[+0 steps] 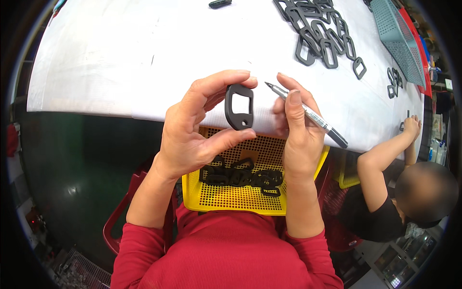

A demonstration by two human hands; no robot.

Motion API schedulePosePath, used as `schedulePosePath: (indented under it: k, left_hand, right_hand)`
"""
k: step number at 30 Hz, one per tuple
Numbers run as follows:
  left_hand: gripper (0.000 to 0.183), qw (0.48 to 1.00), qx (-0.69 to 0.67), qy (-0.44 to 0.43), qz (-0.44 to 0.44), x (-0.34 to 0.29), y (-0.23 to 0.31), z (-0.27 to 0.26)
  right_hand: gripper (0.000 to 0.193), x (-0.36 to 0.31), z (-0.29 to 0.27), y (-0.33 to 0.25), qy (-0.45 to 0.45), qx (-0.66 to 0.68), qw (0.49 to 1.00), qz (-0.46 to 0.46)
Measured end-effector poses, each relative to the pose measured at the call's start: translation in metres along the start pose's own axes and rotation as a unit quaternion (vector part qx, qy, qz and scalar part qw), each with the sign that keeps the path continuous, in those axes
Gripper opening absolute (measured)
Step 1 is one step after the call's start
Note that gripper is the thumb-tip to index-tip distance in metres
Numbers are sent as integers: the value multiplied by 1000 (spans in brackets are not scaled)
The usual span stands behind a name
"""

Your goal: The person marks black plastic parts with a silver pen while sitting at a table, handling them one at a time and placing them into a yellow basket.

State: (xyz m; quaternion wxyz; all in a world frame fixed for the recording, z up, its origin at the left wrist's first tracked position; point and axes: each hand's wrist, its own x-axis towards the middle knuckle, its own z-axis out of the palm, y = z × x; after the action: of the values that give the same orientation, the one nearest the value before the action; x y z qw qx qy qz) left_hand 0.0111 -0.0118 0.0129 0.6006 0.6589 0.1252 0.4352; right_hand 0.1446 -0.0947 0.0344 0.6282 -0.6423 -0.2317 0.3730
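Between the thumb and fingers of my left hand [192,120] is a black frame-shaped piece [233,115] with a large window and a small hole near its lower end. It is held upright above the table's near edge. My right hand [303,125] grips a grey marker pen [315,118], its bare black tip pointing up and left toward the piece. Tip and piece are apart. Below my hands, on my lap, a yellow plastic basket [236,204] holds several similar black pieces [240,176].
A white-covered table [120,62] spreads ahead. On it lie a pile of black frame pieces [329,45], a smaller group [394,82], a dark object [220,4] and a grey-blue basket [399,43]. At the right, another person [380,192] works at the table edge.
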Motion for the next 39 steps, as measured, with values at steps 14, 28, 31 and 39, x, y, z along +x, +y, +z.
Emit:
schedulePosePath:
  k: [14, 28, 31, 39]
  left_hand:
    - [59, 986, 152, -26, -66, -21, -15, -11]
    - [59, 989, 143, -22, -33, -22, -22, -12]
    - [59, 989, 144, -24, -28, -23, -23, -13]
    - [58, 990, 137, -25, -26, -22, -23, -13]
  right_hand:
    - [21, 4, 14, 20, 4, -78, 987, -137]
    - [20, 7, 15, 26, -7, -110, 979, -173]
    - [20, 7, 15, 26, -10, -113, 978, -173]
    - [21, 7, 15, 26, -6, -121, 978, -170]
